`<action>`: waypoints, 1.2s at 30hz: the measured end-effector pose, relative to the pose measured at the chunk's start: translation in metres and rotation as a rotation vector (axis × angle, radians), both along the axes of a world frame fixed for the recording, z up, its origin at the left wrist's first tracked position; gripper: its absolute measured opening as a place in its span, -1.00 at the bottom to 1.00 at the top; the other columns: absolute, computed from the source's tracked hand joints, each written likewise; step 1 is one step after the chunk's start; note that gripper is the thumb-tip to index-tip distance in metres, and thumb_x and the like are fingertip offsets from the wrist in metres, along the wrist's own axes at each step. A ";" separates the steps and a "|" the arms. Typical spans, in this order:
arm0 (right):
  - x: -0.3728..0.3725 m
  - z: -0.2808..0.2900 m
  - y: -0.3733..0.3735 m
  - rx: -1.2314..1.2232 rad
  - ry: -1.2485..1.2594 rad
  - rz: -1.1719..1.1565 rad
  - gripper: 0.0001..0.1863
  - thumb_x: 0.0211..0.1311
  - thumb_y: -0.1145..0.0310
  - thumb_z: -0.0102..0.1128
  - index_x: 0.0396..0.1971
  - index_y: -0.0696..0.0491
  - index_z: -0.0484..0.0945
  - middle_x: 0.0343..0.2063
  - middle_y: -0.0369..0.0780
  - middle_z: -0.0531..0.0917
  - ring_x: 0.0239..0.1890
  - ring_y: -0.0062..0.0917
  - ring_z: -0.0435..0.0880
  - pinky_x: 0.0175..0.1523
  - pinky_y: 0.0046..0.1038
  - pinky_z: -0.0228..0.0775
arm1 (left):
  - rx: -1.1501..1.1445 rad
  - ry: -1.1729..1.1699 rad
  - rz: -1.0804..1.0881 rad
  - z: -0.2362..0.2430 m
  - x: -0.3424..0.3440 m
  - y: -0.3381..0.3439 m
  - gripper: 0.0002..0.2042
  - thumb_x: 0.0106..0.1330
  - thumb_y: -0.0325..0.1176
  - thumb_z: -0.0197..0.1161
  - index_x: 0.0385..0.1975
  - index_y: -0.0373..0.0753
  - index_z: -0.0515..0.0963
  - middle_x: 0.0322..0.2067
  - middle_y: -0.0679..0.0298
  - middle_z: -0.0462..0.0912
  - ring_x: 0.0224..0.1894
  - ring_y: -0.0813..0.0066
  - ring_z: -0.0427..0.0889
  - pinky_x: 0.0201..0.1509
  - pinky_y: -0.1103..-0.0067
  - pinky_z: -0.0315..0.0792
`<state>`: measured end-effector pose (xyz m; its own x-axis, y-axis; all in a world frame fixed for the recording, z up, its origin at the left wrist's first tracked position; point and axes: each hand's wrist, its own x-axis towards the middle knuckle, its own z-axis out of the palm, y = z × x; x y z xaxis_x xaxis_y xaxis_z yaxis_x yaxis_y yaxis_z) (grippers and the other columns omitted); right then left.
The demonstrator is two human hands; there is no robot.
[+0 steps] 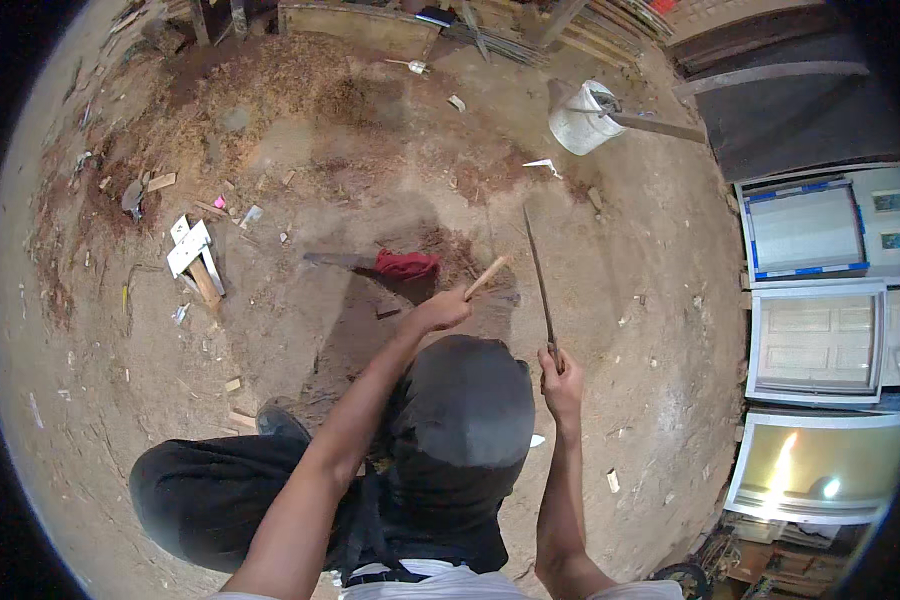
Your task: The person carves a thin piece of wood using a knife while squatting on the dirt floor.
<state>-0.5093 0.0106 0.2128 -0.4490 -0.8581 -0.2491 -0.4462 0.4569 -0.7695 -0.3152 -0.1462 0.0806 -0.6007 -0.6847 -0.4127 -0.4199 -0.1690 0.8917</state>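
Note:
My left hand (444,311) is closed round a short pale wooden stick (489,273), held above my bent knee in dark trousers (460,400). My right hand (561,375) grips the handle of a long, narrow dark blade (538,270), which points away from me to the right of the stick, apart from it. On the dirt floor beyond my left hand lies a red cloth (406,265), with a dark flat strip (340,259) reaching out from it to the left.
White boards on wood offcuts (190,248) lie at left among scattered scraps. A white bucket (580,125) with tools stands at the back right. Framed panels (813,343) line the right side, below a dark surface (800,120). Timber (500,40) is piled at the back.

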 end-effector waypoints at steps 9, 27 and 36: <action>-0.008 0.031 -0.039 0.062 0.284 0.156 -0.69 0.20 0.22 0.25 -0.44 0.21 0.51 -0.71 -0.35 0.35 -0.59 -0.71 0.25 -0.52 -0.50 0.09 | -0.515 -0.059 0.193 0.028 0.004 -0.005 -0.68 0.42 -0.07 -0.06 -0.28 -0.26 0.31 -0.51 -0.13 0.56 -0.37 -0.21 0.55 -0.37 0.05 0.37; -0.021 0.033 -0.055 0.022 0.368 0.054 -0.58 0.21 0.11 0.16 -0.45 0.26 0.55 -0.69 -0.10 0.53 -0.64 -0.42 0.54 -0.49 -0.36 0.34 | -0.754 0.047 0.262 0.084 0.037 -0.040 -0.79 0.41 -0.25 0.00 -0.24 -0.29 0.34 -0.45 -0.14 0.55 -0.32 -0.18 0.55 -0.32 0.08 0.38; 0.038 0.079 -0.082 -0.567 0.415 0.268 -0.63 0.36 0.17 0.00 -0.28 0.26 0.49 -0.75 -0.27 0.40 -0.72 -0.61 0.39 -0.59 -0.46 0.20 | -0.765 0.044 0.228 0.085 0.041 -0.045 -0.76 0.41 -0.22 0.01 -0.23 -0.30 0.35 -0.46 -0.11 0.54 -0.34 -0.18 0.53 -0.33 0.12 0.34</action>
<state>-0.4714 -0.0713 0.2920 -0.1676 -0.8976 0.4076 -0.7910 -0.1243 -0.5991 -0.2744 -0.1910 0.1656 -0.4165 -0.8764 0.2417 -0.4106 0.4186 0.8101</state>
